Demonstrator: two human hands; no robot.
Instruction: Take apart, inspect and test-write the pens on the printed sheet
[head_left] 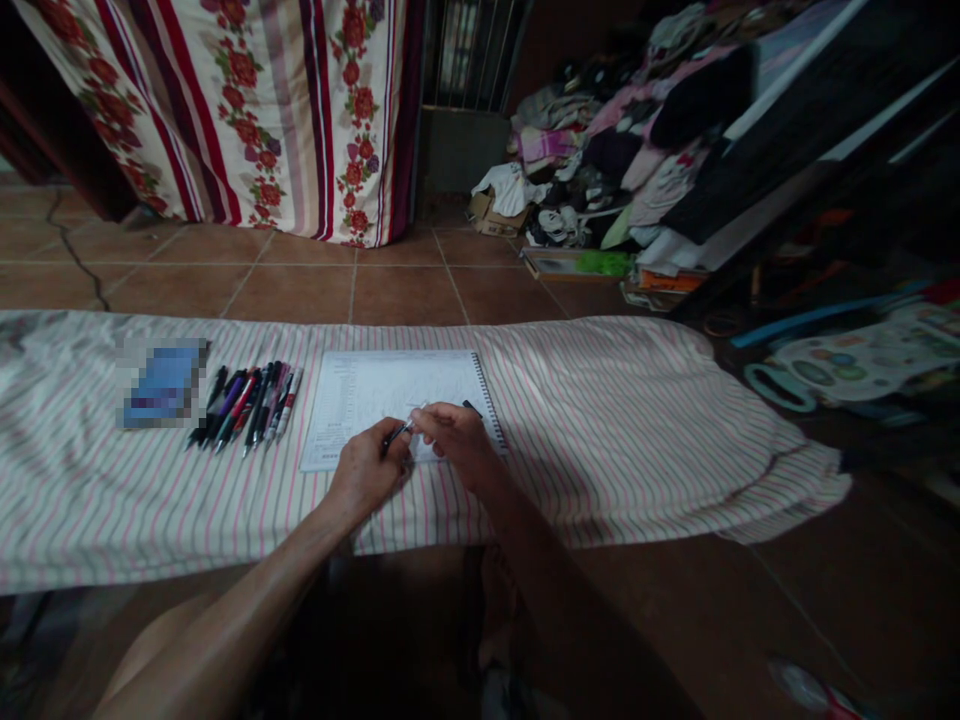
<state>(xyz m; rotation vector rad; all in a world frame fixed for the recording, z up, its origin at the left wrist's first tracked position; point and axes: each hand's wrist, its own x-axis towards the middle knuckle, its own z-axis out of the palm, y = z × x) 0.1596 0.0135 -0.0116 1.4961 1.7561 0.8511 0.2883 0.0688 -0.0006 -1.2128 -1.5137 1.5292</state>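
My left hand (pixel 371 465) is closed around a dark pen (pixel 394 434), just above the lower edge of a spiral notebook (pixel 379 385). The fingers of my right hand (pixel 459 438) pinch together at the pen's light-coloured end, so both hands meet over the page. Behind the right hand's knuckles a short black piece (pixel 472 409) shows; whether that hand holds it or it rests on the paper I cannot tell. The notebook lies flat, printed and faintly marked, its coil on the right. To its left several pens (pixel 244 405) lie side by side in a row.
A blurred-out blue rectangular object (pixel 165 383) lies left of the pens. The striped cloth (pixel 615 430) covers the long surface. Beyond are a tiled floor (pixel 397 290), a floral curtain (pixel 247 120) and a heap of clothes (pixel 600 150).
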